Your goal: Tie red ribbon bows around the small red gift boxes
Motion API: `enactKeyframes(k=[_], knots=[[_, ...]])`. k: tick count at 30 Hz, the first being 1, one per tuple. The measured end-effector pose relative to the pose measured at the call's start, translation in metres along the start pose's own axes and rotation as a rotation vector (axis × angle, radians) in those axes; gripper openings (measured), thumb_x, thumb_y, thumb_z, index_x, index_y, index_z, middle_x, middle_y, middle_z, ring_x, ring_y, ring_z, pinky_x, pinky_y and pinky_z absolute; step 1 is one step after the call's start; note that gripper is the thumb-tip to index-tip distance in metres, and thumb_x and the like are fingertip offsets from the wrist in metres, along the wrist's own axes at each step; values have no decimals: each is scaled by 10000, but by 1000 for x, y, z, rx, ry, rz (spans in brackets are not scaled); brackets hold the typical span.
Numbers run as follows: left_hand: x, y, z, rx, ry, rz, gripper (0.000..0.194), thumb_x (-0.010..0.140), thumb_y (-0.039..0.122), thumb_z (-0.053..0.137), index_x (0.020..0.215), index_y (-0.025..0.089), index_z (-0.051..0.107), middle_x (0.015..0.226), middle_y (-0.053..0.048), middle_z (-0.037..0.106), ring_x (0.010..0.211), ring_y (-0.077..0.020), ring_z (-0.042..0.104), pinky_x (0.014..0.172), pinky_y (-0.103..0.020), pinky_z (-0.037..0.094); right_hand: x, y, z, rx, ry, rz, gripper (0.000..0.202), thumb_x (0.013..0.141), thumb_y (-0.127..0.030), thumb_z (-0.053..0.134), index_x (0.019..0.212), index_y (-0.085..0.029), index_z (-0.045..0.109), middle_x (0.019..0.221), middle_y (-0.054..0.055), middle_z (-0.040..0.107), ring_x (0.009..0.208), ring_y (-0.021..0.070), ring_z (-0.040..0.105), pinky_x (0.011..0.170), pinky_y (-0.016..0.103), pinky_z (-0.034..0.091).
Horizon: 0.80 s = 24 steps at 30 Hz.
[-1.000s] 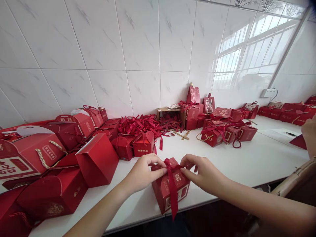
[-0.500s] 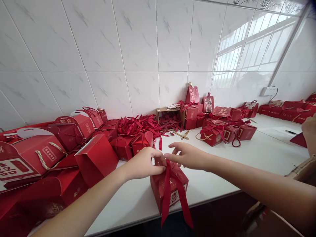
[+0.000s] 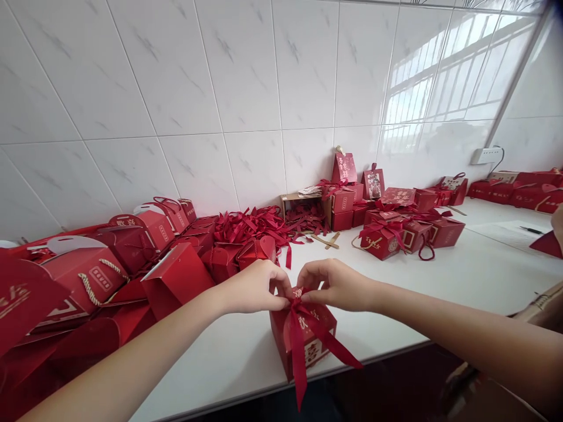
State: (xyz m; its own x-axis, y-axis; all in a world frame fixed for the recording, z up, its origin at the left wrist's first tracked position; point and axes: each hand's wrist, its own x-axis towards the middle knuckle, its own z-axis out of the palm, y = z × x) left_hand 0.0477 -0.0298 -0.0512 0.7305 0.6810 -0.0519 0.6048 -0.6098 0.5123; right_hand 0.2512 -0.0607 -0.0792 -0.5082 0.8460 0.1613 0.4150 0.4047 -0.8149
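A red gift box (image 3: 281,343) with pale lettering stands near the front edge of the white table. Dark red ribbon (image 3: 298,357) is gathered at its top, its two tails hanging down the front and off to the right. My left hand (image 3: 261,287) pinches the ribbon at the left of the knot, thumb and fingers closed together. From the right, my right hand (image 3: 334,284) pinches the ribbon beside the knot too. The fingers partly hide the loops and the top of the box.
Red boxes with rope handles (image 3: 94,275) crowd the left side. A heap of red ribbons (image 3: 250,225) lies behind. Finished-looking ribboned boxes (image 3: 382,234) stand at the back right. A pen (image 3: 531,230) rests on paper at far right, near part of another person's hand (image 3: 558,225).
My right hand has come down onto the ribbon, its fingers now closed beside the knot. The right ribbon tail has swung outward to the right. The view has shifted slightly.
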Motion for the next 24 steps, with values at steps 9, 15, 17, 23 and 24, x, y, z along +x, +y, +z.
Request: enactKeyframes(k=[9,15,17,23,24], knots=[[-3,0,-6,-4,27,-139,151,698,284,605,741,189,714,740,-12,693,699,-164,606,602,-227,436,-20,11,8,-876,-66,-380,428,851,-118,502,1209,-329,605,830,49,586,718,175,539,615,276,373],[-9,-1,-5,-191,-9,-221,190,748,356,590,841,202,649,850,-3,656,803,-174,594,696,-243,445,-19,20,11,-922,-60,-411,407,880,-159,502,1221,-361,592,841,43,564,713,160,518,626,272,358],[-12,0,-2,-209,-38,-196,241,791,421,557,898,224,645,967,-9,641,906,-183,580,789,-261,442,-19,21,10,-915,-64,-419,411,883,-151,489,1223,-359,593,852,43,564,715,160,516,632,272,362],[-16,-6,2,-172,-117,-104,271,783,478,589,962,305,699,1258,-10,558,1182,-227,480,964,-305,385,-20,21,8,-875,-68,-443,474,864,-115,480,1255,-371,562,844,33,535,712,156,490,625,250,357],[-15,-7,3,-164,-113,-101,253,775,472,601,933,302,703,1256,-9,565,1175,-230,489,961,-311,389,-21,21,8,-865,-74,-449,479,855,-113,492,1252,-372,565,836,30,527,712,155,483,622,246,354]])
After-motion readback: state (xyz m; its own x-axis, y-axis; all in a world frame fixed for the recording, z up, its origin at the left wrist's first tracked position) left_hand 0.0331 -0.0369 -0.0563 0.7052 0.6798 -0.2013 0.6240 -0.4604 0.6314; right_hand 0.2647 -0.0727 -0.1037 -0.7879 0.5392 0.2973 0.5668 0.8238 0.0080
